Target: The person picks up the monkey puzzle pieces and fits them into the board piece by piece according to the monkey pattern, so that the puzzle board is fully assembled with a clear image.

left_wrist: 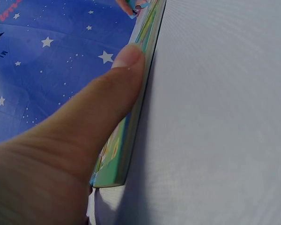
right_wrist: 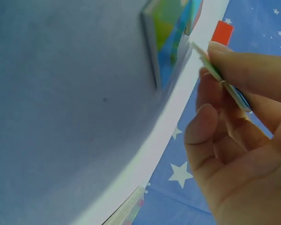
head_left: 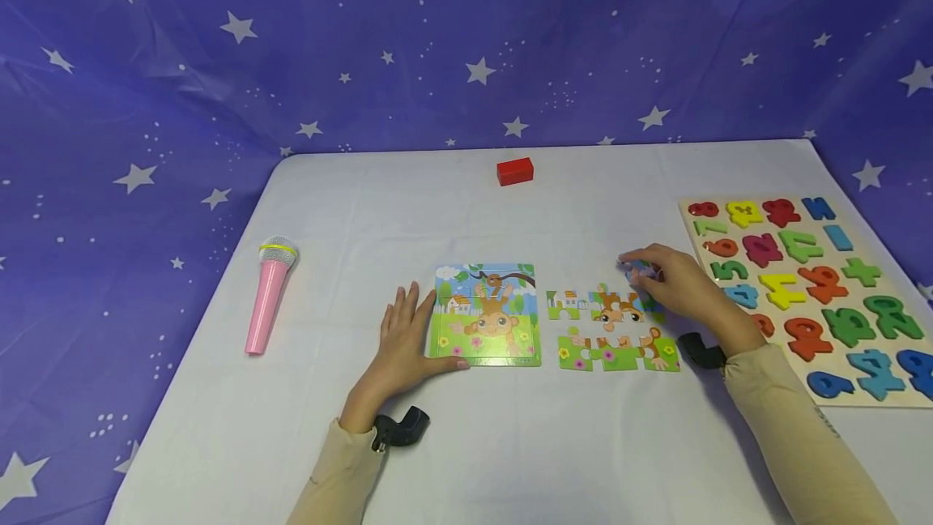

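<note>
A square puzzle board (head_left: 487, 314) with a monkey picture lies flat on the white table. My left hand (head_left: 404, 339) rests at its lower left corner, fingers spread and fairly straight, the thumb (left_wrist: 129, 58) touching the near edge. Right of the board lie loose jigsaw pieces (head_left: 618, 356) in two rows, showing parts of a monkey, flowers and a house. Above their upper right end, my right hand (head_left: 674, 282) pinches a jigsaw piece (head_left: 641, 272) between thumb and fingers. In the right wrist view that thin piece (right_wrist: 225, 85) appears edge-on, raised off the table.
A wooden number board (head_left: 790, 249) with colourful digits and signs lies at the right, partly behind my right forearm. At the left is a pink toy microphone (head_left: 268, 298). A red block (head_left: 515, 172) sits near the far table edge, before a starry purple cloth (head_left: 408, 31).
</note>
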Demonstrator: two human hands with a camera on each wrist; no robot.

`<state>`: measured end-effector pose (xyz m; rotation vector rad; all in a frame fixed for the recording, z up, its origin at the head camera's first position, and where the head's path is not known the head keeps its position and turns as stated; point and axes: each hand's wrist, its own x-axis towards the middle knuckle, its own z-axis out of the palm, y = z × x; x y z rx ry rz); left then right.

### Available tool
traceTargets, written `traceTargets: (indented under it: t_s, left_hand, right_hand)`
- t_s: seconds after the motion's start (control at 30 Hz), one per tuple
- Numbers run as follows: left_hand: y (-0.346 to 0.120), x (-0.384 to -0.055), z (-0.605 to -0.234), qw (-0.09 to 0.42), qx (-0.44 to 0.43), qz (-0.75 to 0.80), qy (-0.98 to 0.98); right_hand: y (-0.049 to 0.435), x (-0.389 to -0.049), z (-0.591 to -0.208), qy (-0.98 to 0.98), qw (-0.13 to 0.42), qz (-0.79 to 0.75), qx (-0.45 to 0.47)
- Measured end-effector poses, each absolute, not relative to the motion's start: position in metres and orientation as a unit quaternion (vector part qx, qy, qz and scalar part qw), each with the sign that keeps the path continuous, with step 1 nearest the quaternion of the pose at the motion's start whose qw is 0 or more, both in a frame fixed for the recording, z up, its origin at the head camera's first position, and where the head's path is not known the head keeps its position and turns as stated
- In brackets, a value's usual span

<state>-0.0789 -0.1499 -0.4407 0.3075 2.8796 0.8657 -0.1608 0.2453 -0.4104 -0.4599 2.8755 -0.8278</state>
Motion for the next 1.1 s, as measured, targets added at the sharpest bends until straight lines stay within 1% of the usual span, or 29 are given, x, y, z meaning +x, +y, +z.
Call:
traceTargets:
  t_s: [0.3, 0.47, 0.53, 0.73, 0.97, 1.1]
  left_hand:
    - [-0.150, -0.079, -0.441, 0.058, 0.101, 0.288, 0.950]
    - [-0.150, -0.079, -0.441, 0.056, 0.103, 0.287, 0.951]
    - [-0.150, -0.079, -0.440, 0.056, 0.103, 0.287, 0.951]
    - [-0.150, -0.078, -0.439, 0.060, 0.100, 0.287, 0.951]
    - [-0.150, -0.078, -0.439, 0.059, 0.099, 0.287, 0.951]
    - [-0.150, -0.079, -0.439, 0.066, 0.097, 0.285, 0.951]
  right_hand:
    - [0.238, -0.159, -0.409, 0.937, 0.019, -0.312, -0.156]
    - [0.223, -0.157, -0.403, 0.933, -0.023, -0.310, -0.183]
    - [0.214, -0.157, -0.399, 0.931, -0.032, -0.308, -0.192]
    - [0.179, -0.158, -0.392, 0.925, -0.006, -0.329, -0.192]
    - [0.134, -0.158, -0.394, 0.911, 0.046, -0.388, -0.134]
    - [0.116, -0.160, -0.401, 0.900, 0.073, -0.410, -0.127]
